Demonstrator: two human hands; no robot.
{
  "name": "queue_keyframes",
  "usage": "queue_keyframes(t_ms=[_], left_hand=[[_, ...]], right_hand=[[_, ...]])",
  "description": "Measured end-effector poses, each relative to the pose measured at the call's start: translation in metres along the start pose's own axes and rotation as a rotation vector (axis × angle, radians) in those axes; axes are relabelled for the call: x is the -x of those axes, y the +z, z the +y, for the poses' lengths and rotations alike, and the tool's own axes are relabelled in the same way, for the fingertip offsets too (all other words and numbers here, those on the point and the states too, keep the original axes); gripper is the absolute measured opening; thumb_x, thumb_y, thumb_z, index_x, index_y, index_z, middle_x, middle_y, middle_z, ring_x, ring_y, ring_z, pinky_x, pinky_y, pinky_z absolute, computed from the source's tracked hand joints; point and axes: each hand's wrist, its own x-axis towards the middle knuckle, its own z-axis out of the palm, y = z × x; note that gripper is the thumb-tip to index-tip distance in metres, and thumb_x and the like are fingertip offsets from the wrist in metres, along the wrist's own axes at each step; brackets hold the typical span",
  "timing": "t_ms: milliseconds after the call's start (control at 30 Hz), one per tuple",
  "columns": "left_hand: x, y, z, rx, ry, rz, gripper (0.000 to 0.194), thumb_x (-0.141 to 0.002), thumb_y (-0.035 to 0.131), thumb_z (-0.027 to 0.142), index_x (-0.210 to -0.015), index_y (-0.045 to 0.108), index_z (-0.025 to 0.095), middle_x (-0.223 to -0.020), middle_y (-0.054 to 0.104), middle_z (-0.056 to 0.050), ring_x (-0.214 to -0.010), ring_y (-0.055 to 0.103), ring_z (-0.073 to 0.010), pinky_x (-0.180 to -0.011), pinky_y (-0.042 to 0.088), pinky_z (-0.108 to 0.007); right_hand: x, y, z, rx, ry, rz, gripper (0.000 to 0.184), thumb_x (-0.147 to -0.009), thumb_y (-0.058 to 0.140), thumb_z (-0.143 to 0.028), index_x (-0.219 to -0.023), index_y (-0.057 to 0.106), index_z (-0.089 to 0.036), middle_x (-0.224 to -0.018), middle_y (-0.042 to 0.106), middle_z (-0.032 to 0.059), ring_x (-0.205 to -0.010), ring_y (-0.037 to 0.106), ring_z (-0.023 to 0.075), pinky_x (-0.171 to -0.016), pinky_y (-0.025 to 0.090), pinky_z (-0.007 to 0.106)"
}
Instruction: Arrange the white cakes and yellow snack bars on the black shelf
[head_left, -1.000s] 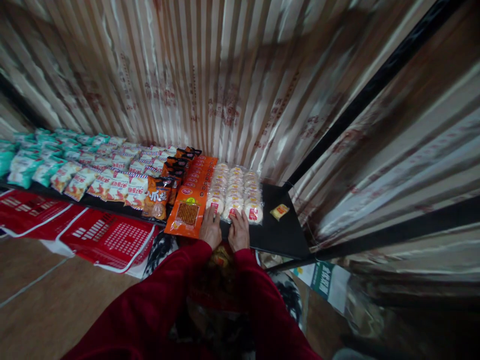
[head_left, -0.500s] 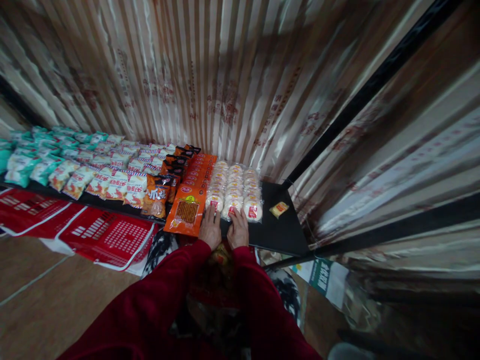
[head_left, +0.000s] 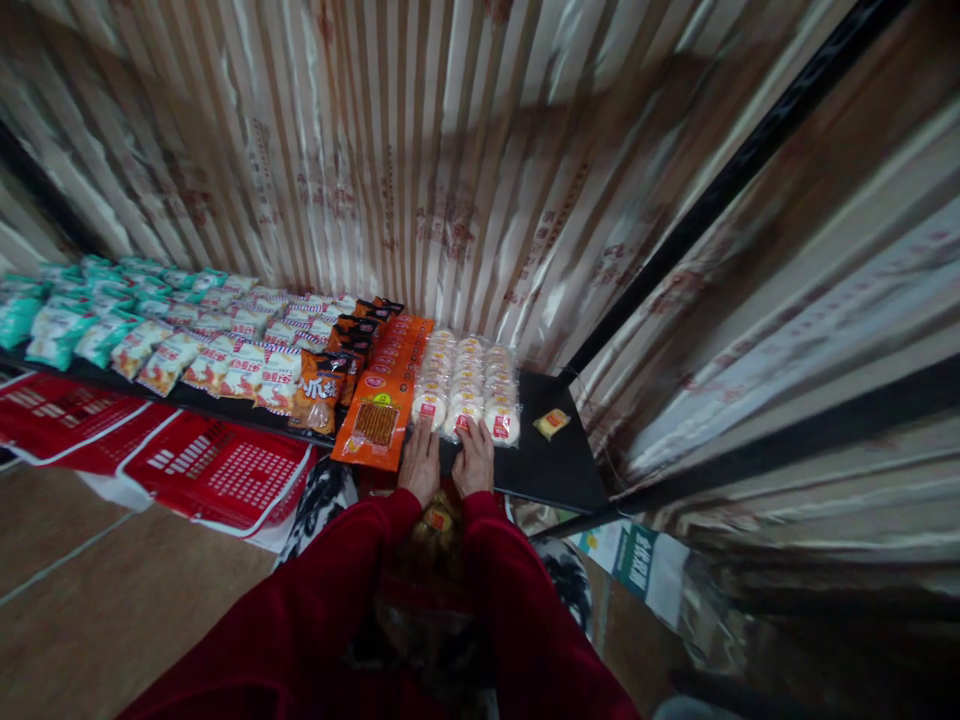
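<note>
Round white snacks [head_left: 471,385] in clear wrappers with red and yellow labels lie in three columns on a black shelf [head_left: 536,470]. My left hand [head_left: 420,465] has its fingers stretched forward to the front pack of the left column. Beside it, my right hand [head_left: 474,460] lies with extended fingers at the front pack of the middle column. Neither hand grips anything. Left of the columns lies an orange packet [head_left: 375,415] with a window showing brown sticks. A small yellow packet [head_left: 553,423] sits alone to the right.
Several white snack bags [head_left: 225,365], teal bags [head_left: 56,330] and orange-black bags [head_left: 316,385] fill the shelf's left side. Red bags [head_left: 217,465] hang below its front edge. A black post [head_left: 675,230] rises at right, before a striped curtain [head_left: 450,150]. Yellow-wrapped packets [head_left: 437,520] show between my forearms.
The view has shifted slightly. Both hands remain at the front packs with fingers extended, and the snacks keep their arrangement.
</note>
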Motion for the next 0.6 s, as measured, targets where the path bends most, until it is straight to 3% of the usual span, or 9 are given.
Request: queue_keyframes(t_ms=[233, 467, 600], left_hand=[[0.035, -0.006, 0.004, -0.111, 0.139, -0.008, 0.05, -0.085, 0.036, 0.016, -0.134, 0.041, 0.007, -0.144, 0.035, -0.016, -0.138, 0.021, -0.0264, -0.111, 0.026, -0.05], [0.062, -0.013, 0.008, -0.14, 0.154, -0.08, 0.063, -0.077, 0.044, 0.017, -0.138, 0.034, 0.007, -0.148, 0.027, -0.017, -0.14, 0.014, -0.0287, -0.112, 0.019, -0.052], [0.078, -0.009, 0.006, -0.115, 0.17, -0.1, 0.056, -0.083, 0.041, 0.018, -0.137, 0.037, 0.009, -0.148, 0.026, -0.016, -0.141, 0.01, -0.0271, -0.111, 0.022, -0.05]], right_hand=[[0.006, -0.003, -0.009, -0.018, 0.006, 0.032, 0.051, -0.074, 0.037, -0.004, -0.121, 0.055, -0.011, -0.138, 0.043, 0.0122, -0.135, 0.025, 0.0229, -0.106, 0.035, 0.049], [0.036, -0.015, -0.032, -0.079, -0.018, -0.031, 0.043, -0.078, 0.036, -0.008, -0.116, 0.058, -0.008, -0.135, 0.046, 0.0155, -0.133, 0.03, 0.0228, -0.105, 0.036, 0.049], [0.055, -0.021, -0.049, -0.072, -0.03, -0.073, 0.043, -0.081, 0.035, -0.01, -0.117, 0.057, -0.007, -0.133, 0.048, 0.0162, -0.134, 0.027, 0.0234, -0.105, 0.035, 0.048]])
